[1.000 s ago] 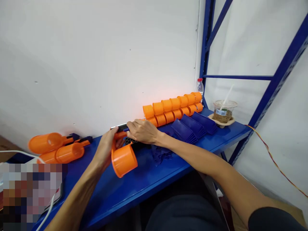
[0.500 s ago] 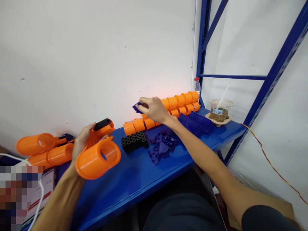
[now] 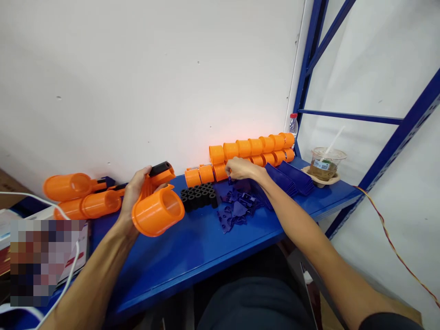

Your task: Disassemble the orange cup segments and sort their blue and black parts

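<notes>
My left hand (image 3: 132, 195) is wrapped round an orange plastic part (image 3: 156, 214), raised above the table's left half. This part has a wide open cup at its near end and a black foam tube (image 3: 160, 168) lying along its top. My right hand (image 3: 242, 168) is closed, fingers pointing down, in front of the stacked orange cylinders (image 3: 243, 148). A bit of a small blue plastic piece shows under its fingertips; the rest is hidden by the hand. Just below lies a loose pile of blue plastic pieces (image 3: 239, 208). Black foam tubes (image 3: 198, 197) stand in a block to its left.
Nested blue plastic sheets (image 3: 287, 178) lie right of the pile. A lidded drink cup (image 3: 325, 165) and a bottle (image 3: 293, 124) stand at the far right. More orange parts (image 3: 82, 204) and a white cable (image 3: 74, 261) are at the left. The blue table (image 3: 192, 247) meets a white wall.
My right hand has come down and to the right with the small blue plastic piece, towards the pile. My left hand still holds the orange part. The view has shifted slightly.
</notes>
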A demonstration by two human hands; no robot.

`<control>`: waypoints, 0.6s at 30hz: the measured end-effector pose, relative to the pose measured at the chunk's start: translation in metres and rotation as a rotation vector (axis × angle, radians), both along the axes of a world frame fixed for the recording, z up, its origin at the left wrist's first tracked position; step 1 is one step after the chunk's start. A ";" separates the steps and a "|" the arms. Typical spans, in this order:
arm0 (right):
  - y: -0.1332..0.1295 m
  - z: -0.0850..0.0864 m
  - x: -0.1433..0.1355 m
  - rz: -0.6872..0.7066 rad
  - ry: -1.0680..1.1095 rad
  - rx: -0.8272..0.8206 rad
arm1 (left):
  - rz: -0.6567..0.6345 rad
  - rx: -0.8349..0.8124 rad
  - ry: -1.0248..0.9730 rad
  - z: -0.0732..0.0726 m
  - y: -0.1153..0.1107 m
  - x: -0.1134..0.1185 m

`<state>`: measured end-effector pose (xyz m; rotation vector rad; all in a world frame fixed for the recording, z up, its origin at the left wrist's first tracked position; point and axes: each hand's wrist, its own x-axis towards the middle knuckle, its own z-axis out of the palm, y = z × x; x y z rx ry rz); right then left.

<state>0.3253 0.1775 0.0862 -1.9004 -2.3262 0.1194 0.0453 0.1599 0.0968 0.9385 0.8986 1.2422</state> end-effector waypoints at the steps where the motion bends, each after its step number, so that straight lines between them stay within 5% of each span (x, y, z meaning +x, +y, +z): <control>1: -0.001 -0.002 -0.004 0.001 -0.044 0.005 | -0.003 -0.023 -0.010 0.000 -0.001 0.001; 12: -0.008 0.003 -0.009 0.004 -0.006 -0.147 | -0.050 -0.060 -0.070 -0.002 -0.002 0.001; 18: -0.011 0.003 -0.030 0.003 0.243 0.373 | -0.078 0.034 -0.051 -0.011 0.005 0.001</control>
